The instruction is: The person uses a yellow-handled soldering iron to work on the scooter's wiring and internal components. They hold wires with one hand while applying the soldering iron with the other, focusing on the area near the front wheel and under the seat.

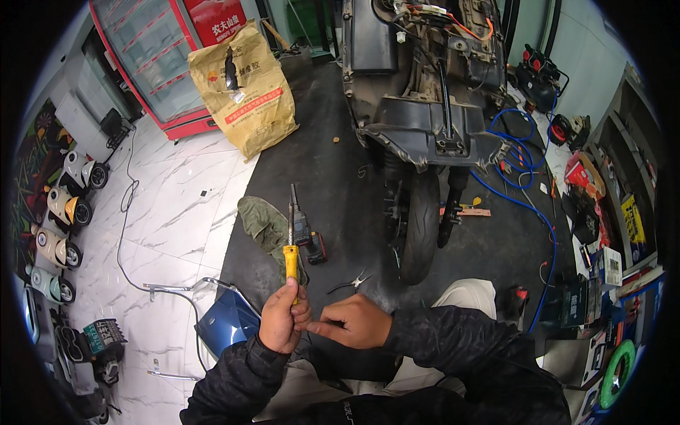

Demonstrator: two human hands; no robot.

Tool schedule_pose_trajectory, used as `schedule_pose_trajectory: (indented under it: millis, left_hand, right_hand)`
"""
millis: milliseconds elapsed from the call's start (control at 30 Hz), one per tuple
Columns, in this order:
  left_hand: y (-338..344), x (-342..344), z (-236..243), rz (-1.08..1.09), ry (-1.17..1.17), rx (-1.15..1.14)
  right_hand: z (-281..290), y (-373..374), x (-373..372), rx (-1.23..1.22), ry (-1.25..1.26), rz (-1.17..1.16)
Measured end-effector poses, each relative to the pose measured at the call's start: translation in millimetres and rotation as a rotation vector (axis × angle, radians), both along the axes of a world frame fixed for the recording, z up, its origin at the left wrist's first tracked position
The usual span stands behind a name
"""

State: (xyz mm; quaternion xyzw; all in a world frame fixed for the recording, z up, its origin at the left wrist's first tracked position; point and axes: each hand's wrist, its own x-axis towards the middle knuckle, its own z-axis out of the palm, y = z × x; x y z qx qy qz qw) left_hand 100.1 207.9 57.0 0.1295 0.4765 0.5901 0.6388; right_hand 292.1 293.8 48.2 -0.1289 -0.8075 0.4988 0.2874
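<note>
While the left hand [283, 322] closes around a yellow-handled tool [290, 258] (tip forward), the right hand [352, 322] curls close by. I cannot tell whether its fingers hold anything.

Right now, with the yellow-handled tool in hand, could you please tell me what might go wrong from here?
The left hand grips the yellow-handled tool, its metal shaft pointing away; it resembles a soldering iron. If it is hot, lowering it might scorch the green cloth close by.

The glossy blue panel near the left forearm could get scratched if the tool slipped.

The pliers on the dark mat might be kicked aside.
</note>
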Motion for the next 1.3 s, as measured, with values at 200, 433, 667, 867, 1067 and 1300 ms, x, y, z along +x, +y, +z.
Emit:
schedule_pose_trajectory:
  millis: [200, 433, 667, 867, 1067, 1300]
  left_hand:
    - [-0.1, 0.5, -0.5, -0.03, 0.04, 0.017]
    - [-0.7, 1.3, 1.0, -0.024, 0.073, 0.0]
    - [0.9, 1.8, 0.3, -0.021, 0.093, 0.02]
    - [0.0, 6.1, -0.8, -0.057, 0.179, 0.145]
    - [-0.5, 3.1, -16.7, -0.172, 0.392, 0.199]
    - [11.4, 27.1, -26.6, -0.135, 1.112, 0.22]
  right_hand:
    - [-5.2, 0.2, -1.6, 0.042, -0.014, 0.013]
    - [-7.6, 1.3, -3.6, 0.054, -0.048, 0.013]
    - [-7.8, -0.4, -5.9, 0.061, 0.033, -0.048]
    - [-13.6, 4.4, -9.4, 0.403, 0.1, -0.2]
    - [-18.3, 6.6, -6.2, 0.426, -0.009, -0.229]
    - [-32.8, 1.6, -0.7, 0.347, -0.054, -0.277]
